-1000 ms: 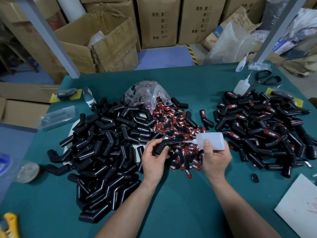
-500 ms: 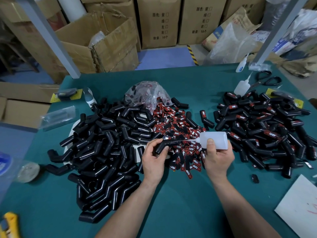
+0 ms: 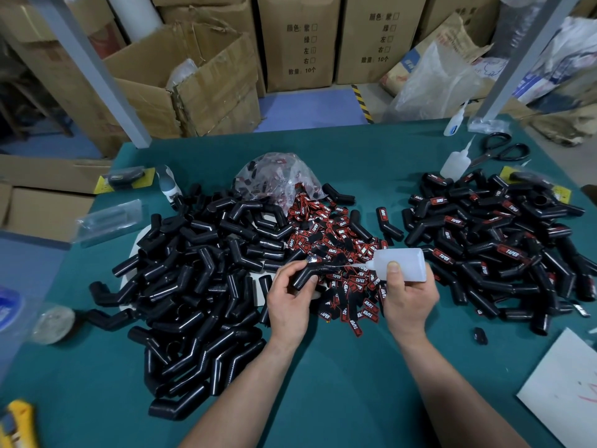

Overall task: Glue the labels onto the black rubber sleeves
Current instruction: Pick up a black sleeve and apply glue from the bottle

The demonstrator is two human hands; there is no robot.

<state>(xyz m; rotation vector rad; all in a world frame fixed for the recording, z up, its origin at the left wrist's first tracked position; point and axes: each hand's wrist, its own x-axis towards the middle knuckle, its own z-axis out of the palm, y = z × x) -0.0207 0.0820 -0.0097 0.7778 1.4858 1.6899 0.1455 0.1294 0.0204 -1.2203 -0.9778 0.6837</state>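
My left hand (image 3: 289, 302) grips a bent black rubber sleeve (image 3: 308, 275) above the table's middle. My right hand (image 3: 407, 297) holds a white glue bottle (image 3: 400, 264) on its side, its thin nozzle pointing left and reaching the sleeve's upper end. Under both hands lies a heap of red-and-black labels (image 3: 342, 250). A big pile of bare black sleeves (image 3: 200, 270) covers the left half of the green table (image 3: 339, 383). Sleeves that carry labels (image 3: 491, 244) are piled at the right.
A clear bag of labels (image 3: 277, 176) sits behind the label heap. A second glue bottle (image 3: 455, 163) and scissors (image 3: 504, 151) lie at the back right, a white sheet (image 3: 565, 392) at the front right, a yellow knife (image 3: 16, 421) at the front left. Cardboard boxes stand beyond the table.
The glue bottle has drifted a little to the right and its nozzle tip stays at the sleeve. My left hand keeps the sleeve in the same place.
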